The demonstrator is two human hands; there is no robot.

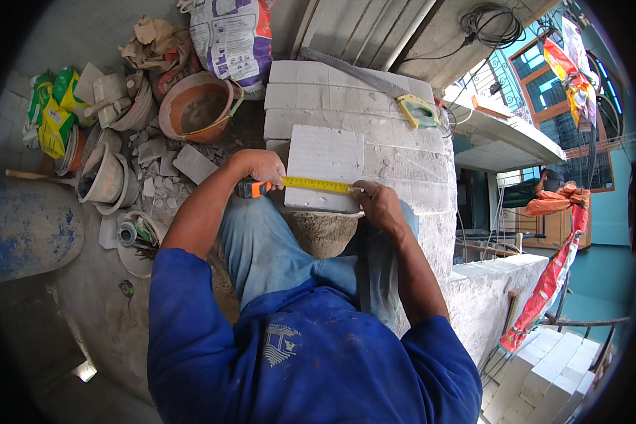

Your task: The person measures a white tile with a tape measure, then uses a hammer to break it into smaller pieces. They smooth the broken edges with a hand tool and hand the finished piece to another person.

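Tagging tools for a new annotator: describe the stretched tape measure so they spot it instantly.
Start at the rows of pale blocks in front of the person; on their near left lies one separate block. Across it, between left hand and right hand, stretches the tape measure. Its yellow blade and orange-black case stand out against the pale blocks.

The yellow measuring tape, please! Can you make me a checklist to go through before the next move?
1. Yellow measuring tape stretched out across the white block: ok.
2. Left hand at the tape's case end: ok.
3. Right hand at the tape's other end: ok.
4. Saw lying away from both hands: ok.
5. Exact measurement readable: cannot tell, marks too small.
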